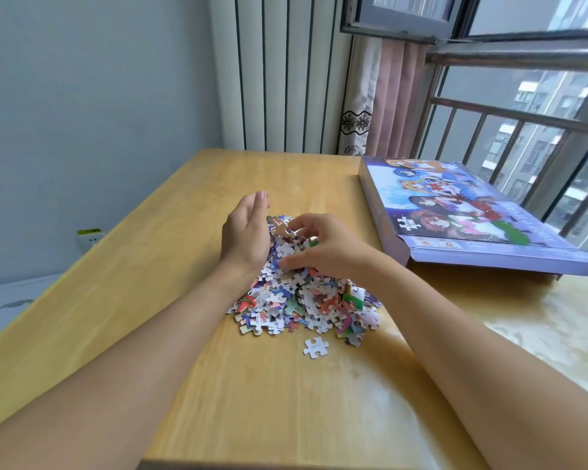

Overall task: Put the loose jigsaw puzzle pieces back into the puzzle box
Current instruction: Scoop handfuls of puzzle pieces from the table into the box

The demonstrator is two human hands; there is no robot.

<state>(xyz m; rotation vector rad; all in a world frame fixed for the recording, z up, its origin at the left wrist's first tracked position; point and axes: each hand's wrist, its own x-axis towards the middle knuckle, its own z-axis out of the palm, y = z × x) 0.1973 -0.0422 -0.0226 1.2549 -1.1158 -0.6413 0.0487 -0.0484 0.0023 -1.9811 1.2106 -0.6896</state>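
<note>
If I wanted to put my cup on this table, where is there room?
Bare wood lies left of the puzzle pile, behind it toward the wall, and near the front edge of the table. It is crowded where both hands work the pile, and the puzzle box fills the right side.

pieces point(302, 300) mid-table point(150, 266), box point(472, 212) right (far edge)

Pale grey wall point(82, 79), wooden table point(269, 385), pink curtain point(398, 96), barred window point(523, 113), daylight outside
</note>
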